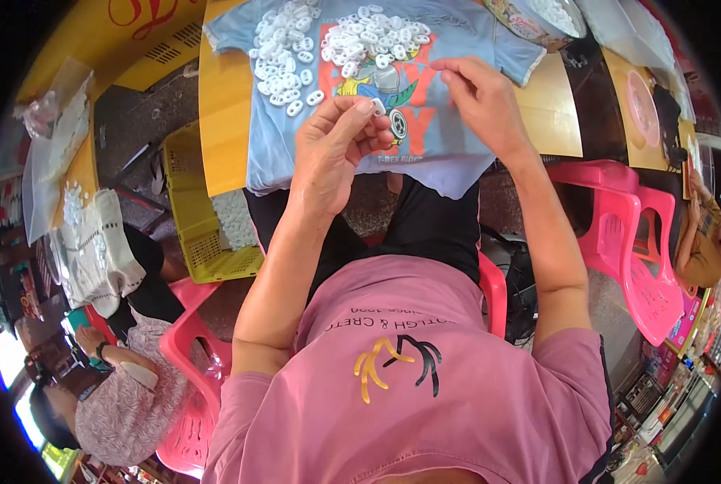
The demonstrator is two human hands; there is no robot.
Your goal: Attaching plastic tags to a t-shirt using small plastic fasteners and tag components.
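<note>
My left hand [332, 145] is closed, pinching a small white oval plastic piece [378, 107] between thumb and fingertips above a light blue printed T-shirt [449, 153]. To its right, my right hand [485, 105] hovers over the shirt with thumb and index finger brought close together. Whatever they may hold is too small to make out. Beyond my hands, the shirt carries two heaps of similar white pieces with holes: a long left heap [284, 60] and a rounder middle heap [368, 36]. A few loose pieces lie near the left heap's close end.
The shirt covers a yellow table [223, 121]. A round tub [530, 24] of white pieces stands at the far right. Below left is a yellow crate [191, 202] beside more white pieces. Pink chairs [618, 210] stand at both sides; another person [135, 387] sits at left, one more at far right.
</note>
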